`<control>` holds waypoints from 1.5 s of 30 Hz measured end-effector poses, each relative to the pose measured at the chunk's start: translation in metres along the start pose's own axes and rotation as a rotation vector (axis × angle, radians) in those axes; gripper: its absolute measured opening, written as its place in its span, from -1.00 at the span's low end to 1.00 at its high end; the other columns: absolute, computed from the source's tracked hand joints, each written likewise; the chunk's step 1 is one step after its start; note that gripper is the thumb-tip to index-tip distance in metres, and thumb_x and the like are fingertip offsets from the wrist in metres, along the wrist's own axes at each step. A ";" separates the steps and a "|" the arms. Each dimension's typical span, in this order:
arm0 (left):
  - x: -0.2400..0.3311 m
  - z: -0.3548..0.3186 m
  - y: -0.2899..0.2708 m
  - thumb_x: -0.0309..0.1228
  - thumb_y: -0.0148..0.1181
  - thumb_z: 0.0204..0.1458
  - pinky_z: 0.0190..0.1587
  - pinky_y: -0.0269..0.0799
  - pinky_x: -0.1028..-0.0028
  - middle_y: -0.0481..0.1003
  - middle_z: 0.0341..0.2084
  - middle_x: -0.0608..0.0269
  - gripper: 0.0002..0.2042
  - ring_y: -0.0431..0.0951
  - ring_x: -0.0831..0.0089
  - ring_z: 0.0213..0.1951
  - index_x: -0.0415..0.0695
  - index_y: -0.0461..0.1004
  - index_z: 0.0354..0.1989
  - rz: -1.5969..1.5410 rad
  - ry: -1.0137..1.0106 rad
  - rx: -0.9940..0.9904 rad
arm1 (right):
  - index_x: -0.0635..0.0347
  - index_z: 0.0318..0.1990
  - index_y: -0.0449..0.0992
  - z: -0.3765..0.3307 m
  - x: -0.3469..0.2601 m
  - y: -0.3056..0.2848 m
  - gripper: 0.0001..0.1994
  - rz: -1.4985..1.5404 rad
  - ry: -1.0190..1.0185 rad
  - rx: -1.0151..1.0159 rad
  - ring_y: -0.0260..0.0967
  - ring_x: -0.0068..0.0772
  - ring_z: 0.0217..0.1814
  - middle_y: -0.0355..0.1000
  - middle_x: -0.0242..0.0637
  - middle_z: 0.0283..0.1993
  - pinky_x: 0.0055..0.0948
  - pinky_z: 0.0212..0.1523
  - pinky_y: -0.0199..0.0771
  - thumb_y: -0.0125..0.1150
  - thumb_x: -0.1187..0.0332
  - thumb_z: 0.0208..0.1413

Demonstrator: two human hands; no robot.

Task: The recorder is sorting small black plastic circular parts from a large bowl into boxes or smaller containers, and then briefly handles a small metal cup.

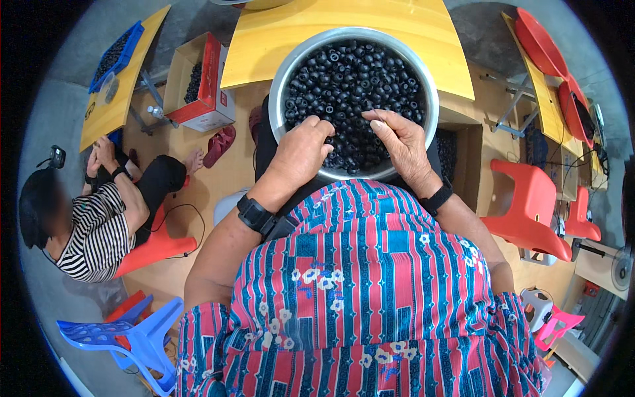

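Note:
A wide metal basin sits in front of my body at the near edge of the yellow table. Heaped inside it are small black round pieces, several showing a round hollow. My left hand is over the basin's near left part, fingers curled in and thumb against them; whatever it holds is hidden. Across from it, my right hand hovers above the pieces with thumb and forefinger pinched together. Anything between those fingertips is too small to make out. Both wrists wear black bands.
The yellow table lies ahead. At left, a seated person is near a red-and-white carton and a blue tray. An open carton stands right of my legs, with red stools beyond. Blue chair at lower left.

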State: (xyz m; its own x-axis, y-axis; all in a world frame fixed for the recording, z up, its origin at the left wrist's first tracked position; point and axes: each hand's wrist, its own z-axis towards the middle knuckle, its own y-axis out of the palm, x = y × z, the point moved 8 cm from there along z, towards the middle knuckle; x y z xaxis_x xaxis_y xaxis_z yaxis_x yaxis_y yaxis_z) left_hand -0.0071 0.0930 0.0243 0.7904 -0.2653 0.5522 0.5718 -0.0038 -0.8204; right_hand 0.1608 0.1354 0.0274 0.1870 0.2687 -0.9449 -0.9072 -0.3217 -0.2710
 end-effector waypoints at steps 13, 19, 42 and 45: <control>0.001 0.004 -0.005 -0.51 0.28 -0.05 -0.31 0.36 0.45 0.36 -0.48 0.27 -0.80 0.43 0.41 -0.38 -0.21 0.49 -0.22 -0.295 -0.113 0.044 | 0.31 -0.11 0.58 0.000 0.000 0.002 -0.76 0.046 0.054 -0.032 0.48 -0.44 -0.05 0.57 -0.17 -0.13 -0.46 0.02 0.41 0.26 0.39 0.10; -0.002 0.000 0.026 -0.47 0.23 0.11 -0.39 0.27 0.69 0.36 -0.41 0.50 -0.82 0.30 0.73 -0.40 -0.23 0.47 -0.14 -1.139 -0.308 -0.102 | 0.31 -0.08 0.55 -0.002 0.003 0.017 -0.69 0.104 0.005 -0.168 0.47 -0.49 -0.04 0.56 -0.22 -0.10 -0.50 0.03 0.43 0.39 0.46 -0.02; 0.007 -0.020 0.066 -0.32 0.08 0.25 -0.53 0.12 0.78 0.25 -0.46 0.51 -0.80 0.16 0.78 -0.51 -0.12 0.39 -0.04 -1.882 -0.496 -0.429 | 0.26 -0.05 0.54 -0.003 -0.003 0.024 -0.71 0.159 -0.008 -0.292 0.45 -0.55 -0.09 0.53 -0.32 -0.14 -0.54 -0.03 0.43 0.31 0.52 0.02; 0.010 -0.020 0.066 -0.31 0.02 0.28 -0.51 0.12 0.77 0.25 -0.43 0.49 -0.76 0.15 0.76 -0.49 -0.11 0.37 0.04 -1.878 -0.449 -0.441 | 0.26 -0.05 0.54 -0.005 0.000 0.024 -0.69 0.207 -0.031 -0.274 0.45 -0.54 -0.08 0.53 -0.31 -0.14 -0.55 -0.02 0.43 0.31 0.54 0.00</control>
State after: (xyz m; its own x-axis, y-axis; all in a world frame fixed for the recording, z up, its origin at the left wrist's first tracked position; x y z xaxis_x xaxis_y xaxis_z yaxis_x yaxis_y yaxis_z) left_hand 0.0340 0.0712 -0.0270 -0.6066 0.5757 0.5482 0.5773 -0.1552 0.8017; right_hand 0.1408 0.1230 0.0201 -0.0062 0.1981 -0.9802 -0.7888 -0.6034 -0.1170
